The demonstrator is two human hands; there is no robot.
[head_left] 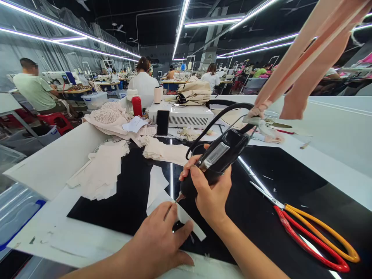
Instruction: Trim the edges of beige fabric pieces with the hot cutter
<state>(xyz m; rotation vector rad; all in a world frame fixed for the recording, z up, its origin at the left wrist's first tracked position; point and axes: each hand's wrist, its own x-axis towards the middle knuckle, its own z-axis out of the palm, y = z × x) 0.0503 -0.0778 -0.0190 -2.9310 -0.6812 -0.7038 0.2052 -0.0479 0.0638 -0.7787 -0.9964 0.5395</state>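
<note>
My right hand [213, 193] is wrapped round a black handheld tool [221, 155] that hangs tilted from a cord and pink cloth strips [316, 58]. The tool's narrow tip points down to the left, at a pale fabric piece [157, 190] on the black glossy panel [133, 193]. Beside that tip, my left hand [162, 232] lies over the fabric with its fingers bent and pressed on it. A thin dark tool shows between its fingers, so the hand appears closed on it. The fabric under the palm is hidden.
Large scissors [308, 232] with red and orange handles lie at the right. Pale fabric stacks [101, 166] sit at the left. Behind are a phone [162, 123], a red bottle [136, 106] and a white vented box [181, 115]. Several people sit at sewing stations beyond.
</note>
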